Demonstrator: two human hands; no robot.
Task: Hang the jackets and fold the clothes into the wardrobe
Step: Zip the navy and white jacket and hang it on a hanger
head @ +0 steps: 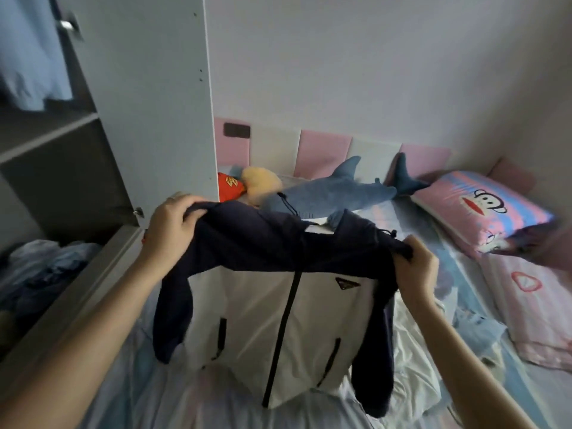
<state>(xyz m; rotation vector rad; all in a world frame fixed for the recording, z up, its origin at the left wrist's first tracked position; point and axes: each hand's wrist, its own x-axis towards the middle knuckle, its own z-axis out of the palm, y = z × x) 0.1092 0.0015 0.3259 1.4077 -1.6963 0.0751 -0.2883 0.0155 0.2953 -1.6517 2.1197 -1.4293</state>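
Though slack below pinched shoulders, a smooth navy-and-white jacket.

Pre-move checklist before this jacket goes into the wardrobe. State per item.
1. Grip of left hand on one shoulder of the jacket: ok.
2. Grip of right hand on the other shoulder: ok.
3. Front zip closed: ok, as far as it shows.
4. Sleeves hanging free, not tangled: ok.
5. Hanger ready: not ok, none in view.
6. The wardrobe open: ok; free rail space: cannot tell.
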